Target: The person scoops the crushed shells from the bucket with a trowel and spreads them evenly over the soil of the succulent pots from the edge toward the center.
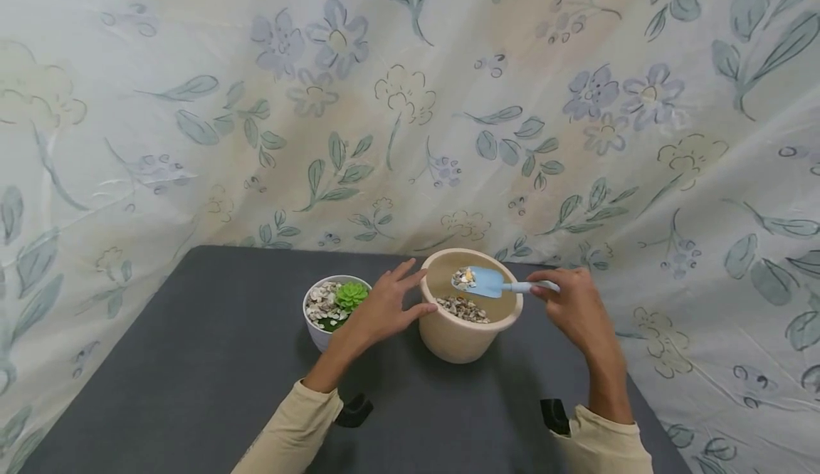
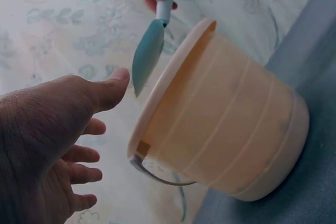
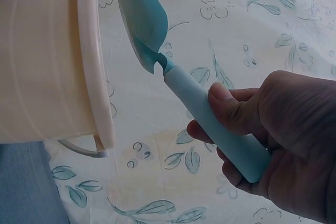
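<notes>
Left hand point(image 1: 384, 310) spread open against the cream pot point(image 1: 470, 307); right hand point(image 1: 573, 307) grips a blue trowel point(image 1: 496, 283), lying level, blade pointing left over the pot.

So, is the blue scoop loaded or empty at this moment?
Loaded. In the head view the blue scoop carries a few pebbles on its blade, above the beige pot, and the right hand grips its handle.

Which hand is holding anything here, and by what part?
The right hand grips the blue scoop by its handle, blade with pebbles over the beige pot. The left hand holds nothing; its open fingers rest by the pot's rim.
</notes>
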